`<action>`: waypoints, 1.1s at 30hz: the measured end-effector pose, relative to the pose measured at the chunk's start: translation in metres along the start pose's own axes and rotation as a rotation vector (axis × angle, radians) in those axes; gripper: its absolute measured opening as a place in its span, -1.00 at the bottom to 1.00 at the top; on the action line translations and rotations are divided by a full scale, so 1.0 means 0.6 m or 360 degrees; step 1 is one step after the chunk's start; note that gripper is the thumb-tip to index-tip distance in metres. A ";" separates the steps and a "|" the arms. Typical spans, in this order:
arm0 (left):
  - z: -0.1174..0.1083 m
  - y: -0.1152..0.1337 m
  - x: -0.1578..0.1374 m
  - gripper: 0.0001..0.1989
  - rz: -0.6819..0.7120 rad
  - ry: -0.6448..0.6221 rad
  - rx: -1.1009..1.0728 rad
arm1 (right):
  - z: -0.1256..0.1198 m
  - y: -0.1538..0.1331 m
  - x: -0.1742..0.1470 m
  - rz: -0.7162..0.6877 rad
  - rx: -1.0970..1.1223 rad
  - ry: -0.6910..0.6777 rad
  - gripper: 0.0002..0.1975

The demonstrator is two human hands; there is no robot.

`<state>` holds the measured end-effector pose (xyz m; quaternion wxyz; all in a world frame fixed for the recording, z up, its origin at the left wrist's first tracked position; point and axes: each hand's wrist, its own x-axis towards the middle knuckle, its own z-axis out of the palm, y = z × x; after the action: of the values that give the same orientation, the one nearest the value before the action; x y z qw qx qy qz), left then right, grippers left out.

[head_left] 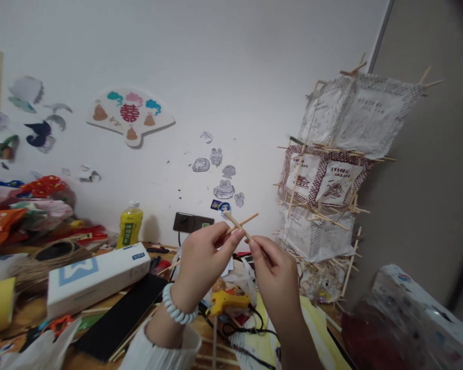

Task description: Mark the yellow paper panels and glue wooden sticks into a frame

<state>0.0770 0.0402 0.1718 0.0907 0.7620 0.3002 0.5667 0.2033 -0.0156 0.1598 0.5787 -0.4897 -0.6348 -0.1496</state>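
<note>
Left hand (210, 252), right hand (274, 275) pinching crossed sticks (250, 218), bond unclear; glue gun (228, 302) unheld below; tower (341, 181) rightward already tiered.

Two held sticks (233, 221), one bottle (130, 226)

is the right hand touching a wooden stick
Touching: the head view shows the right hand gripping one wooden stick between thumb and fingers.
</note>
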 end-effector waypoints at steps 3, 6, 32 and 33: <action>0.000 0.000 0.000 -0.58 -0.0006 0.0013 0.0036 | 0.003 0.002 0.000 0.0023 0.0025 -0.0009 -0.75; 0.002 -0.001 0.003 -0.59 0.0004 -0.0024 0.0023 | 0.004 0.004 0.001 0.0039 0.0021 0.0000 -0.74; 0.027 0.017 -0.009 -0.60 -0.0343 0.0074 -0.0276 | -0.002 0.002 0.001 0.0040 -0.0178 -0.0031 -0.72; 0.026 0.017 -0.009 -0.61 -0.0330 0.0069 -0.0255 | -0.003 0.001 0.001 0.0035 -0.0182 -0.0034 -0.72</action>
<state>0.0940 0.0320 0.1671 0.2028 0.7047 0.3331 0.5927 0.2051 -0.0162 0.1607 0.5446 -0.5304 -0.6259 -0.1741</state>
